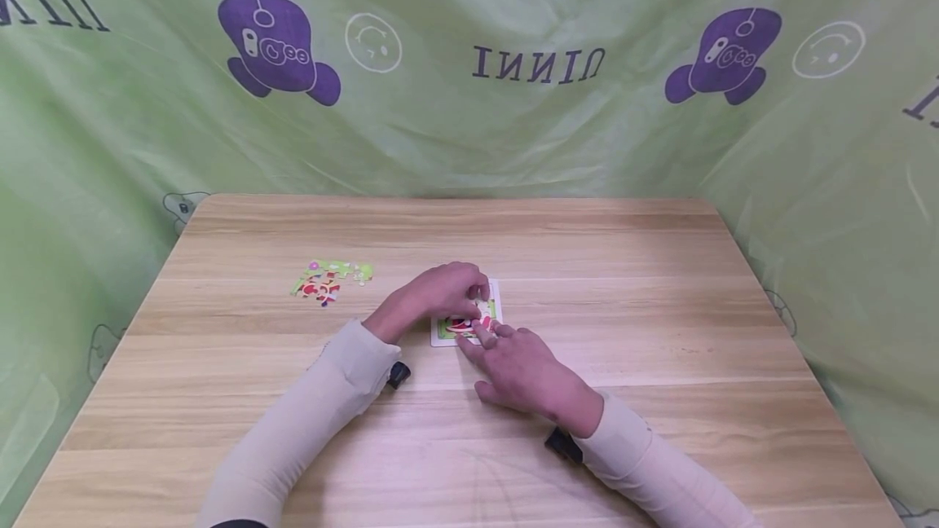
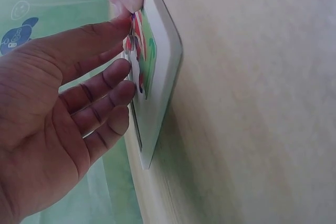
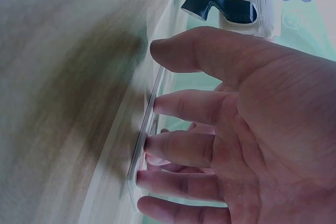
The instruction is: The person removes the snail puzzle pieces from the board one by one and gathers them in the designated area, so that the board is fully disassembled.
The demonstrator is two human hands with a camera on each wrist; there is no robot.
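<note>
A small white-framed jigsaw board with a red, white and green picture lies flat on the table under both hands. My left hand is over its upper left, thumb and index finger pinching a puzzle piece at the board's surface; the other fingers are bent loosely. My right hand comes in from the lower right, its fairly straight fingertips pressing on the picture and lower edge of the board. In the right wrist view the thumb stands apart from the fingers. Both hands cover much of the picture.
Several loose puzzle pieces, green, red and white, lie to the left of the board on the wooden table. A green printed curtain hangs behind and at both sides. Black wrist devices sit under both sleeves.
</note>
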